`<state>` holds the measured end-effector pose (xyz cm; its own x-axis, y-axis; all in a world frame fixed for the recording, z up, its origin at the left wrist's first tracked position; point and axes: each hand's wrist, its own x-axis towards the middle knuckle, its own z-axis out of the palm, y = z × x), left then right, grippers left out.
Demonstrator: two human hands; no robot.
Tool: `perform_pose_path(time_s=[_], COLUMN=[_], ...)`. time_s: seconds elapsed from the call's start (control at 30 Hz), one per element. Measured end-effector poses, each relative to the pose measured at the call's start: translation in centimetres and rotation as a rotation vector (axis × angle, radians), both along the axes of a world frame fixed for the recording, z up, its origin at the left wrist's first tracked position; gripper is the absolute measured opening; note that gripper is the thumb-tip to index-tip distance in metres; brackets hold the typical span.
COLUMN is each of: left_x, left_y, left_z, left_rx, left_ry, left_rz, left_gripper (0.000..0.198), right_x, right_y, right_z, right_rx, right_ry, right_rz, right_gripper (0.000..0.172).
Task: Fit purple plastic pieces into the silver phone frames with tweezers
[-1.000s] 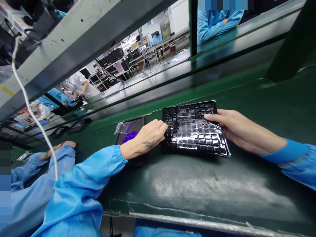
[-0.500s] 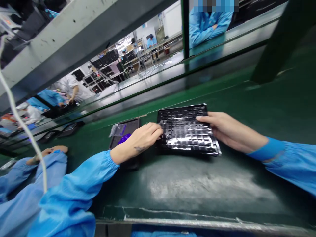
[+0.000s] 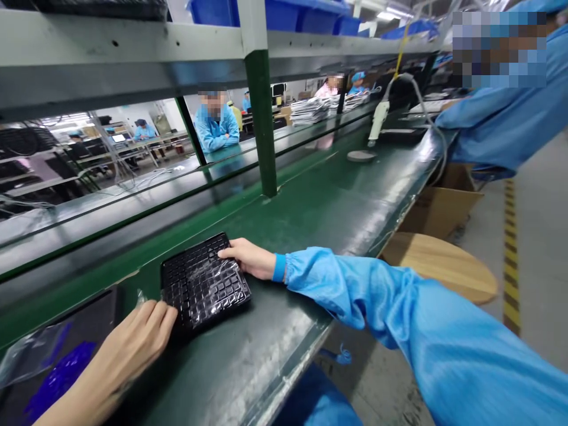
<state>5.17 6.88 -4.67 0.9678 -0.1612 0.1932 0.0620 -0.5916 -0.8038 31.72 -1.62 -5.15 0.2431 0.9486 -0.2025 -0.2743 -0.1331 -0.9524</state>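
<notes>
Workshop interior, seen along a green tabletop (image 3: pixel 310 219) that recedes to the upper right. Above it runs a grey shelf (image 3: pixel 133 53) bearing blue bins (image 3: pixel 293 15), with a green-and-white post (image 3: pixel 263 118) reaching down to the work surface. In the lower left of the view lies the principal object, a black tray (image 3: pixel 206 284) divided into rows of small cells, its surface glossy beneath clear film; whether its underside meets the tabletop cannot be determined. The right hand (image 3: pixel 251 258) grasps the tray at its right edge, thumb on top and the other fingers wrapped beneath. The left hand (image 3: pixel 144 334) is at the opposite edge with its fingers curled; their tips are hidden, so it cannot be told whether they pinch the tray, the film or neither. Just beside the left hand, a dark flat tray (image 3: pixel 100 313) carries a violet-blue bundle (image 3: pixel 64 378) and a clear plastic bag (image 3: pixel 33 352). Farther along the tabletop, a pale electric screwdriver (image 3: pixel 378 123) hangs above a round disc (image 3: pixel 361 156). At far right, a person in blue workwear (image 3: pixel 501 142) leans toward the tabletop; across the line, a second person (image 3: pixel 216 130) has folded arms. Below the right-hand edge are a cardboard box (image 3: pixel 437 210), a round wooden seat (image 3: pixel 444 266) and yellow-and-black floor tape (image 3: pixel 511 254).
</notes>
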Motion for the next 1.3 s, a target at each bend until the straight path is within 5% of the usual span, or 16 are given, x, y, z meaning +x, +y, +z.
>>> perform_pose_path(time_s=[0.17, 0.37, 0.53, 0.67, 0.87, 1.13, 1.3], left_x=[-0.5, -0.2, 0.5, -0.1, -0.6, 0.6, 1.4], left_y=[2.0, 1.1, 1.7, 1.6, 2.0, 1.9, 0.5], left_z=[-0.5, 2.1, 3.3, 3.8, 3.2, 2.7, 2.7], left_rx=[-0.385, -1.026, -1.183, -1.27, -1.11, -0.631, -0.336], left_ry=[-0.013, -0.14, -0.144, -0.175, -0.092, 0.135, 0.188], left_rz=[0.045, 0.176, 0.308, 0.273, 0.109, 0.211, 0.139], left_gripper=[0.03, 0.014, 0.01, 0.011, 0.014, 0.021, 0.03], right_x=[-0.1, -1.2, -0.1, 0.2, 0.2, 0.1, 0.1], right_y=[-0.4, -1.0, 0.3, 0.4, 0.7, 0.4, 0.7], right_z=[1.1, 3.3, 3.3, 3.0, 2.7, 3.0, 2.8], right_rx=[-0.001, 0.018, -0.068, -0.116, -0.145, -0.171, -0.175], right_ry=[-0.033, -0.029, -0.06, -0.084, -0.087, -0.107, -0.121], right_rz=[-0.024, -0.028, -0.025, -0.022, -0.018, -0.017, -0.04], right_gripper=[0.006, 0.01, 0.013, 0.013, 0.014, 0.013, 0.011])
